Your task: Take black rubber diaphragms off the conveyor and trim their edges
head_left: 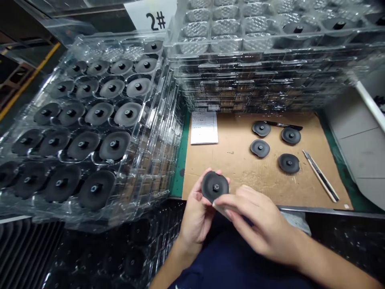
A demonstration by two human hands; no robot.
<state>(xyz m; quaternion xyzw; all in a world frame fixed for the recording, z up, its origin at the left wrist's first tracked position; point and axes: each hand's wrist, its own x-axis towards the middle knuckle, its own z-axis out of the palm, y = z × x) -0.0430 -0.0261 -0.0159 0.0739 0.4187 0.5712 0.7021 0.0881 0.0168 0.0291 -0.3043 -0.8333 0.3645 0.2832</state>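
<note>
My left hand holds a round black disc by its edge, fingers curled behind it; a short post stands up from the disc's centre. My right hand is closed in a pinch at the disc's lower rim. Between its thumb and fingers shows a thin greyish thing, mostly hidden, whose kind I cannot make out. Beyond my hands, several like discs lie apart on a cardboard sheet. A black marker pen and a slim utility knife lie among and beside them.
A stack of clear plastic trays on the left bears rows of black discs. Another tall tray stack stands at the back, its top pockets partly filled. A printed paper lies on the cardboard. A white "2#" sign hangs behind.
</note>
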